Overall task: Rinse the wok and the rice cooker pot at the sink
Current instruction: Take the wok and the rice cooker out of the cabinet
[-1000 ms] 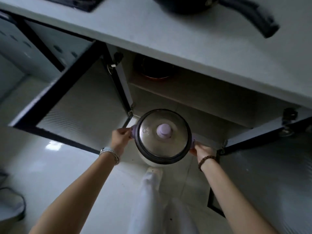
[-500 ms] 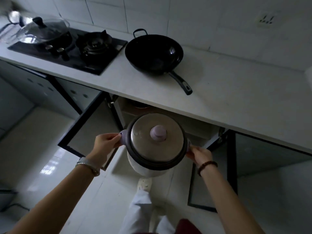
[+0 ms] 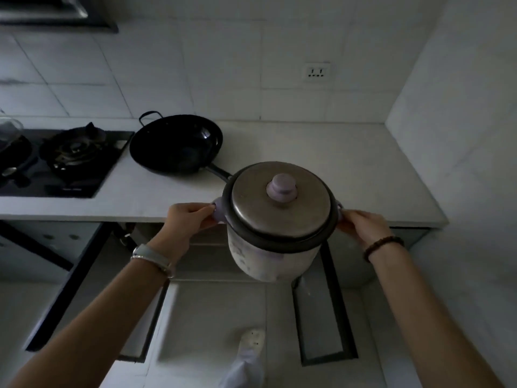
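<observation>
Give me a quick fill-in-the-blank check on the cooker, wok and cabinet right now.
The left hand and right hand grip the rice cooker by its two side ____.
The wok sits on the counter beside the gas ____.
The cabinet doors under the counter stand ____.
Missing: handles; stove; open.

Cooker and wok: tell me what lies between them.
Head view: only the long handle of the wok, which points at the cooker and vanishes behind its lid, over bare white counter.
</observation>
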`<control>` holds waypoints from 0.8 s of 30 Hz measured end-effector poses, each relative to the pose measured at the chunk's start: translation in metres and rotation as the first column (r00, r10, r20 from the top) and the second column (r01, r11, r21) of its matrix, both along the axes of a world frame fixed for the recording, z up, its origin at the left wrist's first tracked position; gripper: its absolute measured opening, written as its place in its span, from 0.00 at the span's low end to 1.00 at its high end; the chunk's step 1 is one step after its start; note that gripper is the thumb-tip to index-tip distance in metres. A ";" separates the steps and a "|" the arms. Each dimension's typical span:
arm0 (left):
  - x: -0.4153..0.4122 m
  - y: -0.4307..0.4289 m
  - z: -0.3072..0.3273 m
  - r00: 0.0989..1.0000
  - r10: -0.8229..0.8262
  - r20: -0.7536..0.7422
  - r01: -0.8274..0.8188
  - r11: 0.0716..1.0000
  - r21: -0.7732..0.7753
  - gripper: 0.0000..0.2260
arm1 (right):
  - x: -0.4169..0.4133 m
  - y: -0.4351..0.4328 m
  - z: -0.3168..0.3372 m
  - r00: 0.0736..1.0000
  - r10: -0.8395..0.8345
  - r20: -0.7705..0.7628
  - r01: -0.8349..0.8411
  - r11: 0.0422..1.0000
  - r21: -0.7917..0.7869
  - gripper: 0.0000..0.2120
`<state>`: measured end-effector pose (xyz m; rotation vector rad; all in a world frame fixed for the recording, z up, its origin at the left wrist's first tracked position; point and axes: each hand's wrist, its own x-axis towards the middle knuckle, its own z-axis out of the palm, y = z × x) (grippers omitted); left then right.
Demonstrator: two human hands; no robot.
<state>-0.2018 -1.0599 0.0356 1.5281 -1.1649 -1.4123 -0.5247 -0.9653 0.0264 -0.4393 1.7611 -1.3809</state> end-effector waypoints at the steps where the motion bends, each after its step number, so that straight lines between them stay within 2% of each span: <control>1: -0.012 -0.011 0.003 1.000 -0.026 -0.010 0.026 1.000 -0.004 0.07 | -0.010 -0.003 0.005 1.000 -0.031 -0.007 0.031 0.999 -0.012 0.07; 3: -0.037 -0.033 0.011 0.996 -0.079 -0.038 0.079 0.997 -0.010 0.07 | -0.026 -0.011 0.018 0.996 -0.090 -0.008 0.090 0.995 -0.036 0.07; 8: -0.091 -0.101 0.013 0.987 -0.158 0.007 0.158 0.987 -0.031 0.10 | -0.062 -0.039 0.032 0.971 -0.236 0.036 0.237 0.971 -0.043 0.05; 11: -0.123 -0.140 0.017 0.978 -0.205 -0.045 0.206 0.979 0.016 0.08 | -0.081 -0.062 0.032 0.950 -0.303 0.070 0.306 0.951 -0.042 0.03; 13: -0.143 -0.164 0.018 0.967 -0.248 -0.055 0.250 0.968 0.034 0.08 | -0.091 -0.078 0.031 0.932 -0.352 0.083 0.354 0.935 -0.009 0.12; 17: -0.175 -0.216 -0.001 0.960 -0.280 -0.001 0.280 0.959 0.039 0.08 | -0.107 -0.111 0.029 0.898 -0.409 0.163 0.410 0.912 0.033 0.19; 20: -0.193 -0.246 -0.021 0.951 -0.305 0.052 0.302 0.951 0.059 0.06 | -0.118 -0.136 0.009 0.879 -0.445 0.168 0.430 0.895 0.118 0.21; 24: -0.210 -0.277 -0.049 0.941 -0.325 0.091 0.315 0.943 0.105 0.05 | -0.125 -0.158 -0.014 0.902 -0.416 0.113 0.390 0.900 0.196 0.21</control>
